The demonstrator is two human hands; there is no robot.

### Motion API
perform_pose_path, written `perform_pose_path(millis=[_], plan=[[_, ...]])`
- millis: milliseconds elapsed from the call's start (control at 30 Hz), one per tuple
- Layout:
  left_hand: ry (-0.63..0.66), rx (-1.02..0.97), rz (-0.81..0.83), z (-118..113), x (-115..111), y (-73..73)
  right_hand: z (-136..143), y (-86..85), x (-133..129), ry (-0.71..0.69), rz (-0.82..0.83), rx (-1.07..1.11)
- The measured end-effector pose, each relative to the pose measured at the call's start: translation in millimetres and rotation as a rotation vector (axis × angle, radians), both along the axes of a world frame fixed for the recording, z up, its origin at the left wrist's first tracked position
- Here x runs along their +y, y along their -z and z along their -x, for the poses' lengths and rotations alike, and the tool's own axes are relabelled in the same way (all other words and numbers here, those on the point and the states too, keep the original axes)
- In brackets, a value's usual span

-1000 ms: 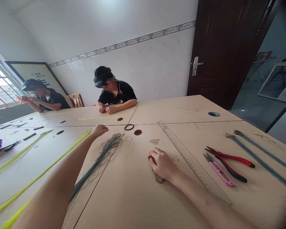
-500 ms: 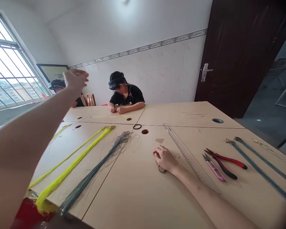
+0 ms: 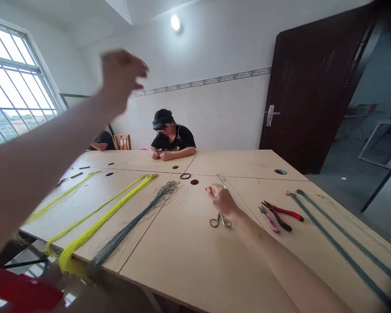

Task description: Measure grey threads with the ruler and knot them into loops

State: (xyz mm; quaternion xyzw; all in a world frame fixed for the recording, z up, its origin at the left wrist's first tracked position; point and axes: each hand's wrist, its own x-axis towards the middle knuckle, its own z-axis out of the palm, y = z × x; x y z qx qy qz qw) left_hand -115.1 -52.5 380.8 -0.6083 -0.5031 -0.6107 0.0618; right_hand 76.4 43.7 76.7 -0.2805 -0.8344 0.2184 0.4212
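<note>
My left hand (image 3: 122,78) is raised high at the left, in front of the wall and blurred; its fingers are curled and pinched together, and what they hold, if anything, is too small to tell. My right hand (image 3: 220,198) is over the table with its fingers closed, their tips hiding whatever is between them. Just below its wrist lie small scissors (image 3: 220,221) with metal loops. A clear ruler (image 3: 236,195) runs behind the right hand. A teal thread bundle (image 3: 140,218) and a yellow thread bundle (image 3: 109,217) lie to the left.
Pink snips (image 3: 269,219) and red-and-black pliers (image 3: 282,213) lie right of my forearm, with teal strands (image 3: 332,239) farther right. A black ring (image 3: 185,176) lies near a table hole (image 3: 194,182). A person (image 3: 172,139) sits across the table (image 3: 182,269); another is partly visible.
My left hand has moved up and to the right. My right hand has shifted slightly up, and the scissors beneath it now show more fully. The camera view has tilted.
</note>
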Motion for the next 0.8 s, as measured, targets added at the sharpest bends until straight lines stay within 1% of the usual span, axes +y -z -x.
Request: perform_pose_path(millis=[33, 100, 167, 200, 233, 267, 300, 333, 400, 467, 500, 667, 800], plan=[[0.068, -0.057, 0.004, -12.6, 6.1, 20.8, -7.0, -18.6, -7.5, 0.005, -0.004, 0.061], [0.245, -0.18, 0.061, -43.6, 15.7, 67.4, -25.4, -54.9, -25.5, 0.001, -0.02, 0.177], [0.432, -0.28, 0.117, -79.5, 17.2, 112.1, -48.6, -85.9, -44.8, -0.004, -0.06, 0.276], [0.52, -0.326, 0.134, -97.4, 14.5, 130.7, -61.3, -98.5, -54.3, -0.005, -0.082, 0.313], [0.605, -0.371, 0.149, -113.8, 9.9, 145.8, -74.1, -109.2, -63.5, -0.007, -0.104, 0.336], [0.686, -0.41, 0.159, -127.9, 4.1, 157.3, -86.4, -118.0, -72.3, -0.012, -0.12, 0.34], [0.762, -0.443, 0.163, -139.3, -2.1, 165.4, -97.7, -125.1, -80.7, -0.032, -0.123, 0.328], [0.832, -0.473, 0.153, -147.7, -8.1, 170.8, -107.6, -130.7, -88.8, -0.079, -0.098, 0.283], [0.999, -0.561, 0.161, -156.2, -17.4, 176.1, -122.0, -137.6, -103.9, -0.097, -0.074, 0.162], [1.111, -0.595, 0.196, -156.9, -22.0, 178.1, -128.8, -139.1, -116.8, -0.022, -0.111, 0.09], [1.146, -0.59, 0.22, -155.5, -23.1, 178.9, -130.0, -138.0, -122.2, 0.023, -0.129, 0.071], [1.225, -0.522, 0.268, -144.6, -26.4, 182.6, -128.3, -124.7, -138.5, 0.191, -0.233, 0.009], [1.21, -0.516, 0.284, -137.5, -30.4, 182.6, -127.1, -123.0, -143.5, 0.26, -0.324, -0.035]])
